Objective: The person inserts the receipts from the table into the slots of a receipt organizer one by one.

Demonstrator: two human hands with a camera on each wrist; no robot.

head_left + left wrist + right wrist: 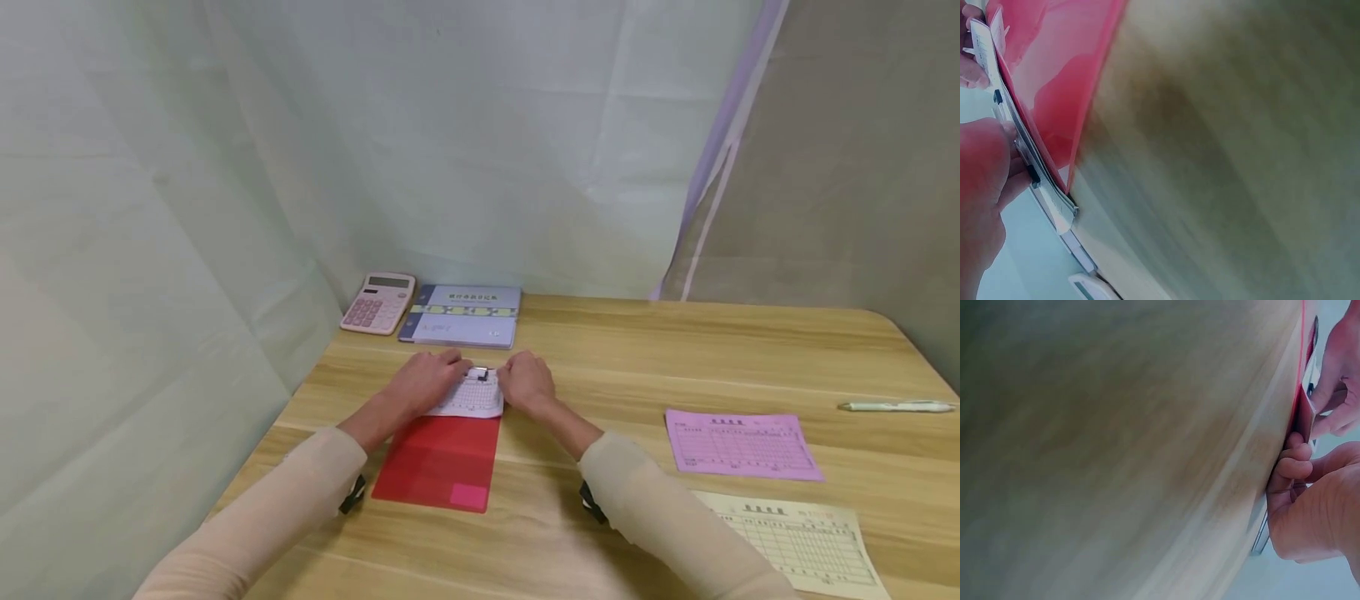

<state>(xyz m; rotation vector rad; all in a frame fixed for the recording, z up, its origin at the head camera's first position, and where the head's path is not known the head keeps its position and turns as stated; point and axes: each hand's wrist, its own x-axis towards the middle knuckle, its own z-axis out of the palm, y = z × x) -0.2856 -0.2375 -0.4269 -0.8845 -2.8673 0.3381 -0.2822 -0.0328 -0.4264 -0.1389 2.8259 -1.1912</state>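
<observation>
A red see-through folder [442, 462] lies on the table with printed white forms [474, 398] at its far end. Across the forms' top runs a metal paper fastener [477, 371] with small black sliders [1034, 176]. My left hand [426, 382] holds the fastener's left part, fingers bent by a slider in the left wrist view. At the forms' right edge, my right hand [527, 381] has its fingers curled and pinches the paper. In the right wrist view this hand [1310, 500] sits low, at the folder's edge, fingertips partly hidden.
Behind the hands lie a blue-and-white account book [465, 317] and a pink calculator [378, 304]. To the right are a pink form [742, 446], a pale yellow form [802, 542] and a pen [896, 407]. Pale cloth [480, 150] hangs along the table's back and left.
</observation>
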